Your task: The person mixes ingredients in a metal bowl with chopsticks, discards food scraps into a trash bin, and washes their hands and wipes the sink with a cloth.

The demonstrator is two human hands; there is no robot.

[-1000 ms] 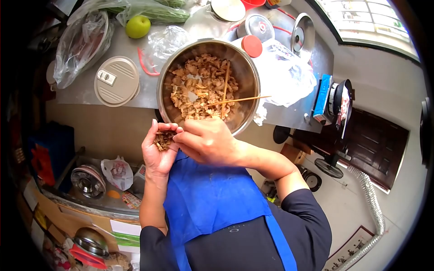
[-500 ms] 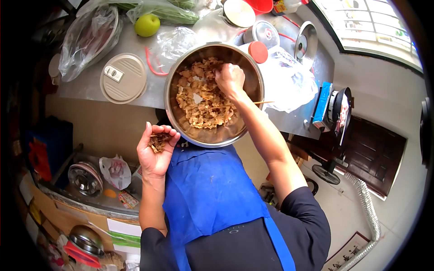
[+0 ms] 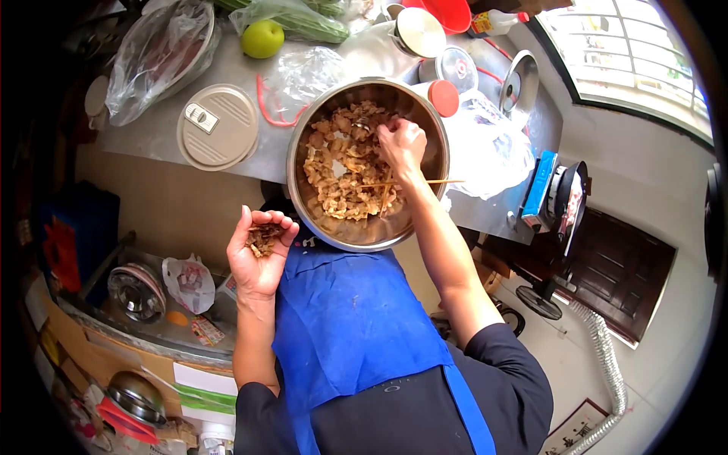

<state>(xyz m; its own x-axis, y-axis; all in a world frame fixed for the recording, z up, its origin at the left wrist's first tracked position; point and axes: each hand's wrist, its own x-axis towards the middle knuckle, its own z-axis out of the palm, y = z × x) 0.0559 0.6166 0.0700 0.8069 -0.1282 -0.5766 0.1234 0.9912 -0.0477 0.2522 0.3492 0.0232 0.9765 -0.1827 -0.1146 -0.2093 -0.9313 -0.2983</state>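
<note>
A large steel bowl (image 3: 294, 171) sits at the counter's front edge, with many brown pieces of food (image 3: 343, 189) that look like cooked meat inside. My left hand (image 3: 262, 262), palm up and cupped in front of the bowl, holds small dark brown dried pieces (image 3: 262, 238). Inside the bowl, my right hand (image 3: 402, 144) has its fingers pinched together at the upper right of the food; what they grip is hidden. A pair of chopsticks (image 3: 436, 182) lies in the bowl under my right wrist, one across the rim.
On the counter (image 3: 144, 148) stand a beige round lid (image 3: 218, 127), a green apple (image 3: 262, 39), a red-capped jar (image 3: 443, 98) and plastic bags (image 3: 493, 148). Lower left, a sink (image 3: 98, 292) holds bowls and a bag. A fan (image 3: 538, 302) stands at right.
My right hand has shifted slightly right within the bowl, its fingers still pinched. The whole view has moved a little. My left hand stays cupped around the dark pieces.
</note>
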